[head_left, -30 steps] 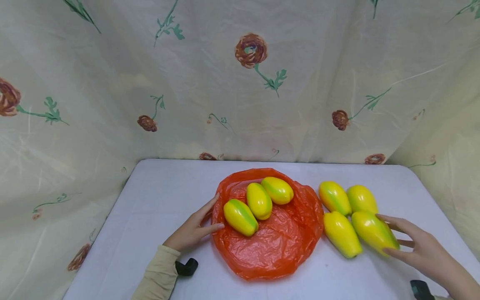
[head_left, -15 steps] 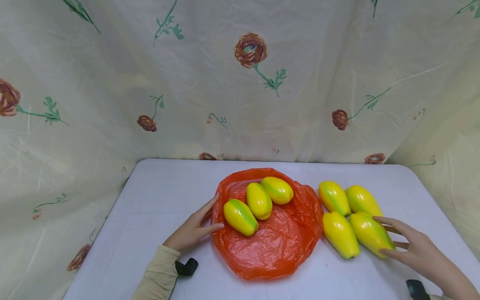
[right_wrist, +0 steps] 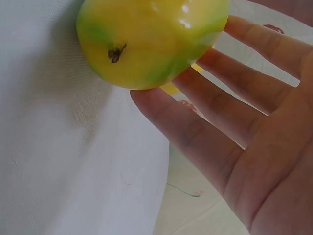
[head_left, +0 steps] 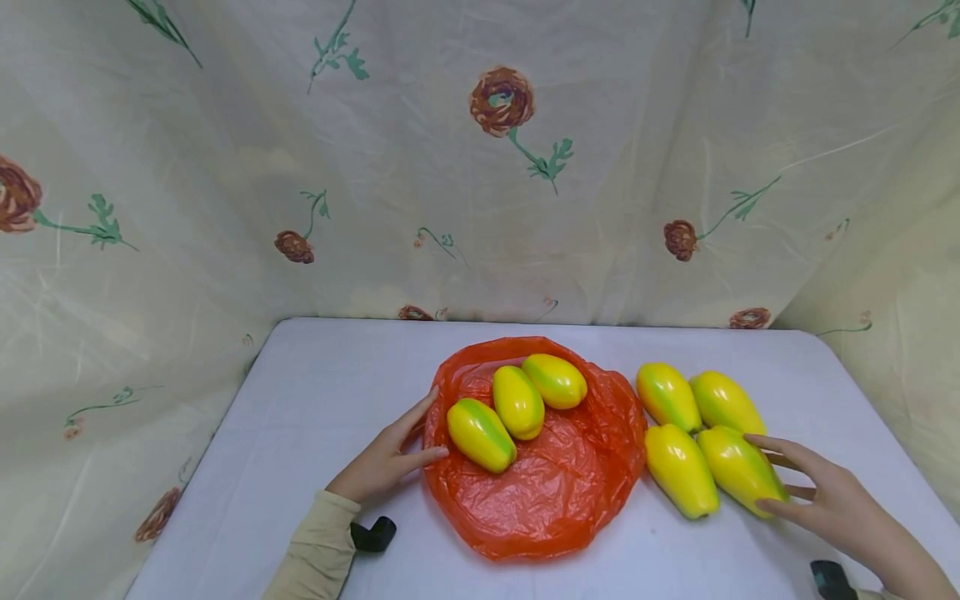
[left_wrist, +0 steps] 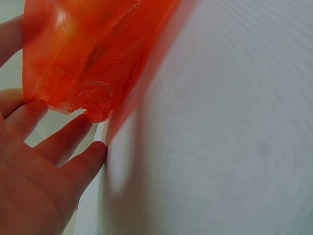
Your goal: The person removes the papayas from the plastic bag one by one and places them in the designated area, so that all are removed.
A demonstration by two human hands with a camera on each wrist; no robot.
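A round red plastic bag (head_left: 551, 492), its rim rolled out, lies spread on the table. Inside it, towards the back left, are three glossy yellow-green papayas (head_left: 482, 435). My left hand (head_left: 386, 458) rests at the bag's left rim, thumb over the edge; in the left wrist view its spread fingers (left_wrist: 83, 161) touch the bag's outer side. Several more papayas (head_left: 681, 471) lie close together to the right of the bag. My right hand (head_left: 832, 492) touches the front right papaya (head_left: 738, 468) with extended, spread fingers; the right wrist view shows that fruit's dark stem end.
The table (head_left: 337, 367) has a white cover. Behind it and at both sides hangs a pale curtain (head_left: 600, 167) with printed flowers. A black wrist device (head_left: 373, 534) sits by the left sleeve, and another (head_left: 832, 579) by the right wrist.
My right hand and the front right papaya have shifted slightly left. The papaya behind it has turned a little. My left hand and the bag have stayed put.
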